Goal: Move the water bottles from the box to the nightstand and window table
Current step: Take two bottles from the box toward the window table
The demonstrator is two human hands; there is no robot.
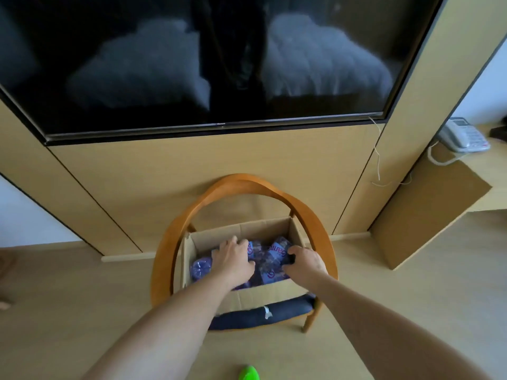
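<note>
Both forearms reached down so my left hand [233,257] and right hand [306,260] curled fingers over separate water bottles [270,259] lying in the box [241,296], raised on a chair [274,315] for easy reach.

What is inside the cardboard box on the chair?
The cardboard box holds blue-labelled water bottles lying on their sides. The left hand and right hand cover several, so their count and the box floor stay hidden.

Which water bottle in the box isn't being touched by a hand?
The purple plastic water bottle at the box's left end, its round end showing. It lies left of the left hand; the others sit under or between the two hands.
</note>
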